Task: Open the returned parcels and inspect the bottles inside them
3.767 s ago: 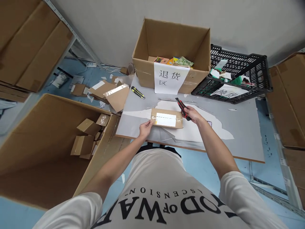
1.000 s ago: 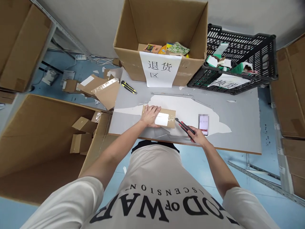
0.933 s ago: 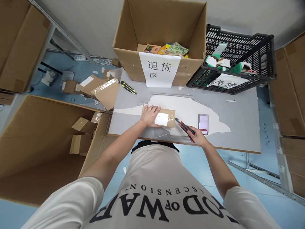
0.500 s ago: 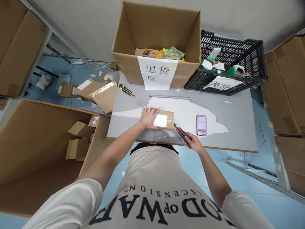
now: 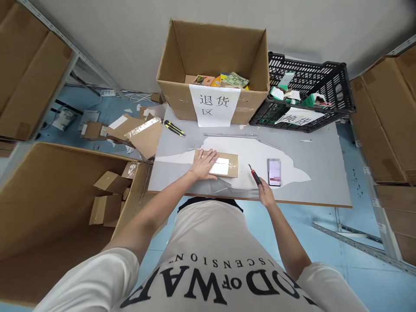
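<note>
A small brown cardboard box (image 5: 232, 161) with a white label and clear tape lies on the table. My left hand (image 5: 204, 164) rests on its left part, palm down with the fingers spread over the top. In my right hand (image 5: 265, 193) is a red and black utility knife (image 5: 255, 176), gripped by its handle. Its tip points up and to the left, apart from the box's right end. Just right of the knife lies a phone (image 5: 274, 172) with a lit screen.
A yellow and black utility knife (image 5: 174, 128) lies at the table's back left. Behind stand a large open carton (image 5: 178, 102) with colourful packs and a black crate (image 5: 308, 71). Another big carton (image 5: 65, 186) holding small boxes is at left. Flattened cardboard (image 5: 146, 138) lies beside the table.
The utility knife in my right hand has moved away from the box's right end, rightward toward the phone, and turned more upright. My left hand stays on the box. The view has shifted slightly.
</note>
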Available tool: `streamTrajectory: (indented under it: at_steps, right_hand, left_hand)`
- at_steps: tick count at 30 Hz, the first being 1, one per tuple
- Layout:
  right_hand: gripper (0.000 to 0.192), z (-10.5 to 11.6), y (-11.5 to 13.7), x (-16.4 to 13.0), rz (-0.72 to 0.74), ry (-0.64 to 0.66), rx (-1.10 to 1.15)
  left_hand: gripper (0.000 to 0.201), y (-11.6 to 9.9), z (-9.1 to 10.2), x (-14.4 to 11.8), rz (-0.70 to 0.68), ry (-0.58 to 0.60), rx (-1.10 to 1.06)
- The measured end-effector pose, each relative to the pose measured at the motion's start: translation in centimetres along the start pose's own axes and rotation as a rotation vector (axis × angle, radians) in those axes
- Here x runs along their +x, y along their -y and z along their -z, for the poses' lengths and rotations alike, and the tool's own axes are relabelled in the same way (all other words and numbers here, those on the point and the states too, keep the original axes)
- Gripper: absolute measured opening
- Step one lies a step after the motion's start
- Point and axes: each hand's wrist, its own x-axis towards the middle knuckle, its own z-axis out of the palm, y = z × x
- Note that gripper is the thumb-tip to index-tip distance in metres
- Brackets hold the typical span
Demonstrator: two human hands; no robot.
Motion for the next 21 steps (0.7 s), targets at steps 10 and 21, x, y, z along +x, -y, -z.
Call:
streamTrajectory:
  at_steps: [10,21]
  right_hand:
    - [0.057,-6.4,0.1,2.7,-0.130,0.006,-0.469]
    - [0.055,-7.5,1.0,2.0,-0.121,-0.090,-0.589]
  left_hand:
    - [0.070,-3.2,-2.2,-6.5,0.060,-0.056,0.015]
    - [0.082,-3.4,-3.4,-7.3,0.091,-0.073,-0.073]
